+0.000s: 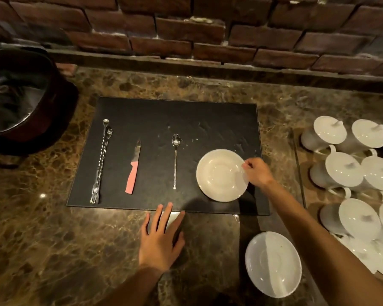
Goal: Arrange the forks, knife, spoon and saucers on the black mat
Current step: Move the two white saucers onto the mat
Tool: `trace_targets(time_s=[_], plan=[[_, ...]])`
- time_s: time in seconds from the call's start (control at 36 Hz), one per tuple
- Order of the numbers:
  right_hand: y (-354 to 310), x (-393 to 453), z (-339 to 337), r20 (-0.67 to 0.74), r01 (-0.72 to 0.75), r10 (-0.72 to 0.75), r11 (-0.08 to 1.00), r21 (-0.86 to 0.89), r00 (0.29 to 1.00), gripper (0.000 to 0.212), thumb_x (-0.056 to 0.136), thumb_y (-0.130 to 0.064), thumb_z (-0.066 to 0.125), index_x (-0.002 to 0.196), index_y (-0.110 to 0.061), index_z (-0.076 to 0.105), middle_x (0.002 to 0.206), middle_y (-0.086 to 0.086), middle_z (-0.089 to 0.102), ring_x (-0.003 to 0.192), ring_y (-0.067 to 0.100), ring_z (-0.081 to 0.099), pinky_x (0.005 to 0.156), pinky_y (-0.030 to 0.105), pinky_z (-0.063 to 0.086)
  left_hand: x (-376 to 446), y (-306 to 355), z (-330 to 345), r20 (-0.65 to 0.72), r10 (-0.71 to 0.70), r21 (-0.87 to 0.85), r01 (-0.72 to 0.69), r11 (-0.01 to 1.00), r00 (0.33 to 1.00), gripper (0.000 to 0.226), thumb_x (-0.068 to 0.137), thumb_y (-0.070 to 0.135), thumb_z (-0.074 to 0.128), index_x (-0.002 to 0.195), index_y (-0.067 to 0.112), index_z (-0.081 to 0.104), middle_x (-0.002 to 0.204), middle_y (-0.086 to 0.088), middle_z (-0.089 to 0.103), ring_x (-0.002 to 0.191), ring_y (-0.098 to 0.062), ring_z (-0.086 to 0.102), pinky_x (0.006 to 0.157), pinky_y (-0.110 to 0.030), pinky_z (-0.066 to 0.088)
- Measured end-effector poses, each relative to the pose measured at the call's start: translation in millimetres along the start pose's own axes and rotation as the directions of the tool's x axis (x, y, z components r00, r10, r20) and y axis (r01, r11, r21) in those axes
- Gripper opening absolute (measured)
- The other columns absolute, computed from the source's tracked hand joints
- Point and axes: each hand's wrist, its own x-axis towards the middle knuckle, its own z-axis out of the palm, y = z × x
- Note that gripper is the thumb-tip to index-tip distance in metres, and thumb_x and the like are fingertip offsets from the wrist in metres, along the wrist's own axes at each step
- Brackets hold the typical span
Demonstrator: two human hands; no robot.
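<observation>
The black mat [186, 120] lies on the marble counter. On it, from left to right: two long twisted forks [101, 164] side by side, a knife with a pink handle [133, 171], a spoon [175, 157], and a white saucer [219, 175]. My right hand [255, 172] pinches the right rim of that saucer. A second white saucer [273, 263] rests on the counter below the mat's right corner. My left hand [161, 237] lies flat and open on the counter, fingertips touching the mat's near edge.
Several white lidded pots with handles [352, 173] crowd a tray on the right. A dark round vessel [20, 100] stands at the far left. A brick wall [186, 29] runs behind the counter [53, 250].
</observation>
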Motion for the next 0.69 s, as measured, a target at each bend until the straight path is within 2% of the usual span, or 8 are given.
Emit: trace_targets(time_s=[0.11, 0.28, 0.36, 0.47, 0.53, 0.56, 0.61, 0.69], plan=[[-4.7, 27.2, -0.8, -0.11, -0.09, 0.096, 0.994, 0.055, 0.989, 0.043, 0.098, -0.009, 0.047, 0.056, -0.019, 0.045, 0.069, 0.003, 0.049, 0.07, 0.019, 0.046, 0.068, 0.031, 0.038, -0.4, -2.4, 7.0, -0.025, 0.017, 0.031, -0.016, 0.999, 1.0, 0.061, 0.092, 0.056, 0.044, 0.151, 0.04, 0.04, 0.167, -0.002, 0.028, 0.155, -0.026, 0.02, 0.121, -0.052, 0.017], [-13.6, 51.1, 0.5, -0.209, -0.164, 0.212, 0.961, 0.225, 0.955, 0.041, 0.094, -0.006, 0.046, 0.054, -0.014, 0.044, 0.062, 0.002, 0.043, 0.067, 0.019, 0.042, 0.057, 0.031, 0.037, -2.0, -4.3, 14.5, -0.082, 0.034, -0.009, -0.035, 0.999, 0.996, 0.065, 0.088, 0.051, 0.051, 0.152, 0.041, 0.039, 0.169, -0.002, 0.024, 0.156, -0.028, 0.023, 0.118, -0.058, 0.029], [-21.3, 60.3, 2.0, -0.242, -0.2, 0.283, 0.927, 0.318, 0.928, 0.039, 0.091, -0.005, 0.047, 0.053, -0.014, 0.046, 0.068, 0.008, 0.048, 0.073, 0.022, 0.048, 0.067, 0.032, 0.041, -1.6, -4.6, 15.1, -0.075, 0.036, -0.003, -0.036, 0.999, 0.997, 0.064, 0.09, 0.053, 0.049, 0.152, 0.042, 0.037, 0.17, -0.001, 0.021, 0.155, -0.029, 0.024, 0.117, -0.058, 0.029], [-32.4, 72.2, 1.0, -0.158, -0.235, 0.356, 0.832, 0.503, 0.921, 0.022, 0.091, -0.002, 0.055, 0.07, -0.006, 0.058, 0.076, 0.013, 0.058, 0.076, 0.025, 0.06, 0.068, 0.039, 0.055, -2.0, -2.9, 12.9, -0.092, 0.03, -0.022, -0.032, 0.999, 0.995, 0.064, 0.089, 0.05, 0.052, 0.151, 0.041, 0.04, 0.169, -0.001, 0.023, 0.155, -0.028, 0.025, 0.118, -0.057, 0.028], [-39.1, 72.6, -2.6, -0.107, -0.24, 0.364, 0.781, 0.577, 0.925, 0.003, 0.091, -0.001, 0.061, 0.091, 0.001, 0.062, 0.088, 0.013, 0.062, 0.081, 0.025, 0.064, 0.059, 0.034, 0.06, -2.8, -2.8, 11.1, -0.088, 0.028, -0.018, -0.03, 0.999, 0.996, 0.063, 0.09, 0.05, 0.05, 0.152, 0.042, 0.04, 0.169, -0.001, 0.024, 0.156, -0.027, 0.022, 0.119, -0.056, 0.026], [-41.5, 72.3, -4.7, -0.092, -0.243, 0.368, 0.762, 0.601, 0.925, 0.004, 0.092, -0.001, 0.061, 0.094, 0.001, 0.061, 0.094, 0.013, 0.061, 0.085, 0.026, 0.064, 0.053, 0.03, 0.059, -3.2, -2.9, 10.4, -0.085, 0.029, -0.011, -0.03, 0.999, 0.996, 0.063, 0.091, 0.051, 0.048, 0.152, 0.042, 0.038, 0.169, -0.001, 0.024, 0.156, -0.027, 0.021, 0.119, -0.056, 0.025], [-44.2, 69.6, -8.3, -0.082, -0.22, 0.359, 0.72, 0.658, 0.93, 0.013, 0.093, 0.0, 0.06, 0.081, -0.003, 0.057, 0.097, 0.015, 0.06, 0.089, 0.027, 0.064, 0.047, 0.028, 0.057, -3.4, -3.0, 9.5, -0.087, 0.028, -0.011, -0.029, 1.0, 0.996, 0.063, 0.091, 0.051, 0.047, 0.153, 0.042, 0.037, 0.169, -0.001, 0.023, 0.157, -0.027, 0.019, 0.119, -0.055, 0.025], [-40.6, 62.5, -9.1, -0.041, -0.226, 0.355, 0.675, 0.703, 0.934, 0.017, 0.094, -0.003, 0.06, 0.077, -0.003, 0.058, 0.096, 0.017, 0.064, 0.086, 0.027, 0.068, 0.058, 0.031, 0.062, -2.4, -1.7, 8.6, -0.087, 0.021, -0.016, -0.022, 1.0, 0.996, 0.064, 0.091, 0.049, 0.048, 0.153, 0.042, 0.038, 0.169, -0.001, 0.024, 0.157, -0.026, 0.019, 0.119, -0.055, 0.026]])
